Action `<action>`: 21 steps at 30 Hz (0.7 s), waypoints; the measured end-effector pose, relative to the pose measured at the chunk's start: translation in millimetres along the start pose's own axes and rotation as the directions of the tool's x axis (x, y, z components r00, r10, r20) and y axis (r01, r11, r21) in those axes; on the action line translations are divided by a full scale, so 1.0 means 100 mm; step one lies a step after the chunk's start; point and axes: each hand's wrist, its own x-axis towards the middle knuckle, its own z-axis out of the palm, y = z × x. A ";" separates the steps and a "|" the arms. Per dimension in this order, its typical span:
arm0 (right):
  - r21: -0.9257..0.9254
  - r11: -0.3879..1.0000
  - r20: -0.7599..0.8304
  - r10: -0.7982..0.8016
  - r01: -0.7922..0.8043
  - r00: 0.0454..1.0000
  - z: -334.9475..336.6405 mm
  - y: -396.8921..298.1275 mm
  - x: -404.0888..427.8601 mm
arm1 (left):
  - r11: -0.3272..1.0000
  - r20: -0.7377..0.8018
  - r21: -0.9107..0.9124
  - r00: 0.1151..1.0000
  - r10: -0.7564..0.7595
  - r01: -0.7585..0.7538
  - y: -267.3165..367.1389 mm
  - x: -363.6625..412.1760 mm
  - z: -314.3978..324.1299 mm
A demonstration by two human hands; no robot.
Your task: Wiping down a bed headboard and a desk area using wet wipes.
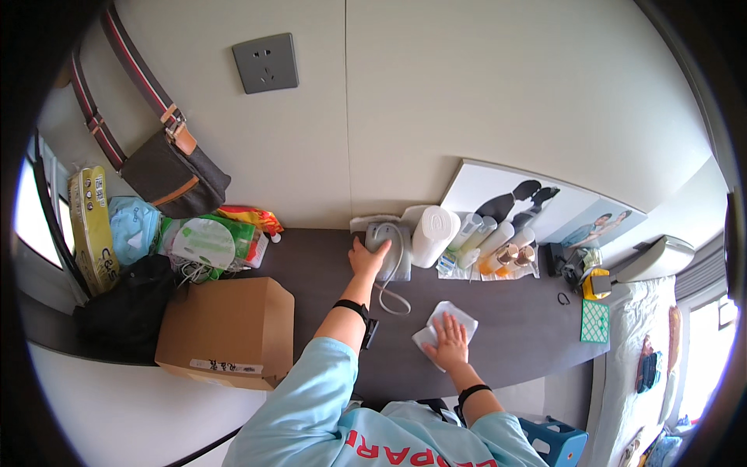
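My left hand (366, 258) is at the left side of a pale grey box-shaped device (399, 257), possibly a power strip, near the wall. The thumb reaches over its edge and the fingers are partly hidden, so a firm grip cannot be made out. A grey cable (392, 306) loops over the device and down onto the dark tabletop (513, 333). My right hand (450, 345) lies flat, fingers slightly spread, on a folded white cloth or tissue (468, 324) on the tabletop.
Right of the device stand a white paper roll (435, 233) and several bottles (496, 260). A photo panel (537, 195) leans on the wall. On the left are a cardboard box (222, 327), a black bag (131, 303) and packages (204, 239). A shoulder bag (175, 172) hangs above.
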 end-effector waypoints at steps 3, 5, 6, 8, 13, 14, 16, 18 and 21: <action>0.032 0.984 -0.031 0.174 -0.173 0.984 0.00 0.12 -0.01 | 0.996 0.011 -0.088 1.000 -0.010 0.011 0.05 -0.05 -0.04; 0.033 0.982 -0.021 0.186 -0.185 0.982 -0.02 0.10 0.01 | 0.981 -0.004 -0.171 0.995 0.097 -0.096 -0.01 -0.09 -0.10; 0.036 0.976 -0.032 0.218 -0.217 0.975 0.01 0.04 0.03 | 0.975 -0.035 -0.161 0.989 0.147 -0.151 -0.10 -0.11 -0.12; 0.047 0.958 -0.038 0.286 -0.284 0.958 0.04 -0.12 0.05 | 0.972 -0.048 -0.166 0.986 0.159 -0.165 -0.21 -0.21 -0.16; 0.011 0.973 -0.011 -0.232 0.232 0.973 0.22 -1.00 -0.16 | 0.981 -0.044 -0.165 0.995 0.092 -0.098 -0.60 -0.64 -0.29; 0.006 0.924 0.003 -0.381 0.381 0.924 0.25 -1.16 -0.22 | 0.986 -0.055 -0.140 0.995 0.087 -0.094 -0.69 -0.75 -0.32; 0.003 0.876 -0.037 -0.481 0.482 0.876 0.30 -1.19 -0.27 | 0.991 -0.046 -0.088 0.995 0.093 -0.097 -0.81 -0.98 -0.36; 0.014 0.858 -0.043 -0.512 0.513 0.858 0.25 -1.04 -0.27 | 0.976 0.001 -0.184 0.993 0.115 -0.113 -1.08 -1.09 -0.46; 0.053 0.979 -0.085 -0.190 0.195 0.978 0.11 -0.25 -0.38 | 0.963 0.083 -0.267 0.994 0.065 -0.041 -1.18 -1.41 -0.47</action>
